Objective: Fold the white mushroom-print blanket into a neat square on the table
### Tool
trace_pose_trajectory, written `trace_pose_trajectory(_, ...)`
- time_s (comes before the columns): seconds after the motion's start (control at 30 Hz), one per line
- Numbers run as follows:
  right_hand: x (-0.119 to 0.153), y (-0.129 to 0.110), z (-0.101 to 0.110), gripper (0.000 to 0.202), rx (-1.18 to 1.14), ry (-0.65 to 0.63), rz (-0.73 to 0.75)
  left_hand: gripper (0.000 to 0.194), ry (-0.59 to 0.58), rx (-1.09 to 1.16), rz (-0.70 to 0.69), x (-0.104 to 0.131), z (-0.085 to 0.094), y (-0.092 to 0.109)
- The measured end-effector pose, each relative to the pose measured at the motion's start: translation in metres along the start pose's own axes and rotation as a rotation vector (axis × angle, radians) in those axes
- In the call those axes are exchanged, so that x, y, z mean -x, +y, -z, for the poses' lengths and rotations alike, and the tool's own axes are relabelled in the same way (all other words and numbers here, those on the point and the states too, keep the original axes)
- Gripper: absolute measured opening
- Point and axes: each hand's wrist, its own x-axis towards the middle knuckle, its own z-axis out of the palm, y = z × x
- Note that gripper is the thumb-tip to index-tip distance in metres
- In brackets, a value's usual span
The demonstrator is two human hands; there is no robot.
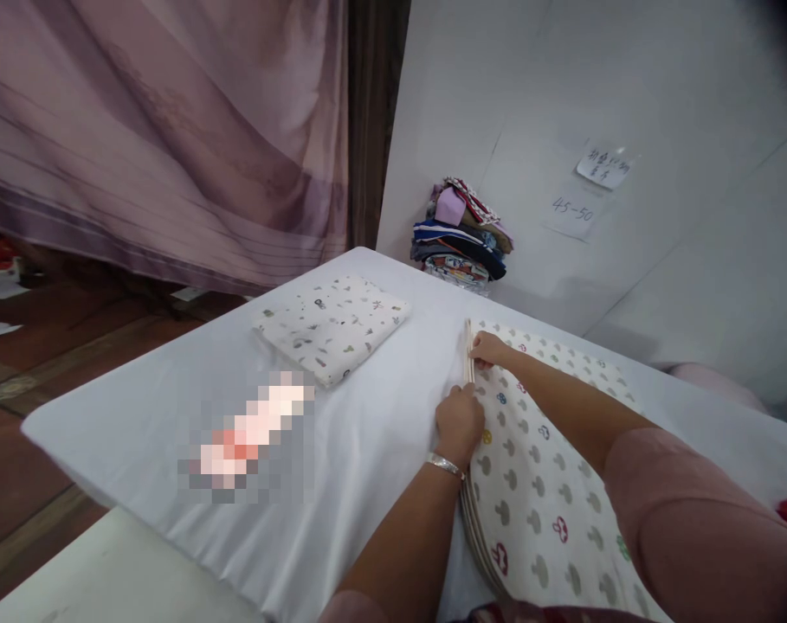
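Note:
A layered, folded cream cloth (529,484) printed with grey mushrooms and a few coloured ones lies on the right side of the white-covered table (380,484). My left hand (459,424), with a silver bracelet at the wrist, is closed around the cloth's left edge. Just beyond it, my right hand (489,349) pinches the same edge near the far corner, where several stacked layers show. Some fingertips of both hands are hidden by the knuckles and the fabric. To the left rests a separate folded white cloth (334,324) with small scattered prints.
A pixelated patch (250,433) hides something on the table's left part. Behind the table's far edge, a pile of folded fabrics (461,234) leans by the white wall (627,86), which carries handwritten paper notes (573,210). A pink curtain (172,130) hangs at the left above a tiled floor.

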Motion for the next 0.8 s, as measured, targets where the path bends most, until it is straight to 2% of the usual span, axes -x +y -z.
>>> trace_pose_trajectory(0.07, 0.004, -0.003, 0.0, 0.006, -0.028, -0.022, -0.024, 0.032, 0.002, 0.004, -0.001, 0.0, 0.0, 0.0)
trace_pose_trajectory(0.2, 0.01, -0.007, -0.001, 0.018, -0.08, -0.064, -0.07, 0.031, 0.011, 0.006, -0.003, 0.0, -0.001, -0.001)
trace_pose_trajectory(0.4, 0.009, -0.006, 0.0, 0.018, -0.094, -0.045, -0.099, 0.031, 0.019, 0.01, -0.006, 0.0, -0.002, -0.001)
trace_pose_trajectory(0.63, 0.006, -0.003, -0.004, 0.02, 0.013, 0.006, -0.074, 0.03, 0.014, 0.013, -0.003, 0.0, 0.001, 0.0)
trace_pose_trajectory(0.8, -0.005, -0.001, 0.0, 0.018, 0.179, 0.031, -0.052, 0.029, 0.013, 0.012, 0.003, 0.001, 0.001, 0.001)
